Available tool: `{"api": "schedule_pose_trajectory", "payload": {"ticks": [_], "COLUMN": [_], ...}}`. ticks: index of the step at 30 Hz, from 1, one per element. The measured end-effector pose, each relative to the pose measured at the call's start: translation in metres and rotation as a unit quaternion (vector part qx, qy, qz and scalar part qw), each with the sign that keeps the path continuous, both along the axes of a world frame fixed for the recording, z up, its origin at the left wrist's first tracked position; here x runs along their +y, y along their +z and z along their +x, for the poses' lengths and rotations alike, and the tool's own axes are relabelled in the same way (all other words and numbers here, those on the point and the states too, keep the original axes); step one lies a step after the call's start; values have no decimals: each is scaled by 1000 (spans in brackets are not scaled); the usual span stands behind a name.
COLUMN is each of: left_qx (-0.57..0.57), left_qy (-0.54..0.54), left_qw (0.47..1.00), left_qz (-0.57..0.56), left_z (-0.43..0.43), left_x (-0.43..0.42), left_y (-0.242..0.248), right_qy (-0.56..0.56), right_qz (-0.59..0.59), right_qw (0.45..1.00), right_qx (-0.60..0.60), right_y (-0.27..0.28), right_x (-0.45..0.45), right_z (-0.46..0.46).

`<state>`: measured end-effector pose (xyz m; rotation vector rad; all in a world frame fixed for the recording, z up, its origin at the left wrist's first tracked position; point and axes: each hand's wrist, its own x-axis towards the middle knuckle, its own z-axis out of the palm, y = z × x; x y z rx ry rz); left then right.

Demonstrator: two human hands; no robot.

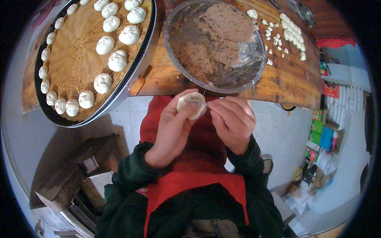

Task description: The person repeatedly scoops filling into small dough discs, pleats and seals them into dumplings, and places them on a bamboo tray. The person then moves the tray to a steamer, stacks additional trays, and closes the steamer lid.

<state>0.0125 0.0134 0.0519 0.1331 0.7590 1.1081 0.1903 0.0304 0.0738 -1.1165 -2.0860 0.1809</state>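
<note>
Above my apron, just in front of the table edge, my left hand (171, 128) cradles a round dough wrapper (182, 100), its thumb pressed into the middle. Some brownish filling shows inside the wrapper's open top. My right hand (233, 119) has its thumb and fingertips pinched together at the wrapper's right edge; the exact contact is too small to make out. A large metal bowl (170, 50) of minced filling (227, 22) stands on the table right beyond both hands. A thin strand runs between the bowl's rim and the wrapper.
At left, a round steamer tray (68, 56) with a woven mat holds several pleated buns (102, 83), its rim overhanging the table. On the wooden table (300, 80) at right lie small dough pieces (277, 38) and a cluster of dough lumps (291, 31). Boxes (317, 131) stand along the right wall.
</note>
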Motion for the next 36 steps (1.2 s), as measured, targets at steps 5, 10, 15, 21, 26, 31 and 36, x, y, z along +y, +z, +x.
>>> {"api": "schedule_pose_trajectory", "payload": {"ticks": [5,10,15,21,26,31,36], "left_qx": [4,-94,-101,-113,-56,-10,34], "left_qy": [25,26,-42,-83,-126,-109,-82], "left_qw": [1000,995,994,990,988,991,992], "left_qz": [8,32,-27,-5,63,74,85], "left_z": [-2,-6,3,6,5,4,1], "left_x": [-2,-4,-1,-7,-5,-5,-7], "left_y": [3,-14,-39,-34,-21,-17,-23], "right_qy": [-86,-76,-53,-81,-75,-14,-52], "right_qz": [91,43,-32,-153,-427,-405,-314], "right_qw": [991,988,980,968,849,860,930], "right_qx": [-43,-128,-191,183,301,310,183], "right_y": [6,13,15,1,-37,-38,-24], "right_x": [27,71,82,0,-33,-28,-23], "right_z": [2,3,-3,25,16,9,8]}}
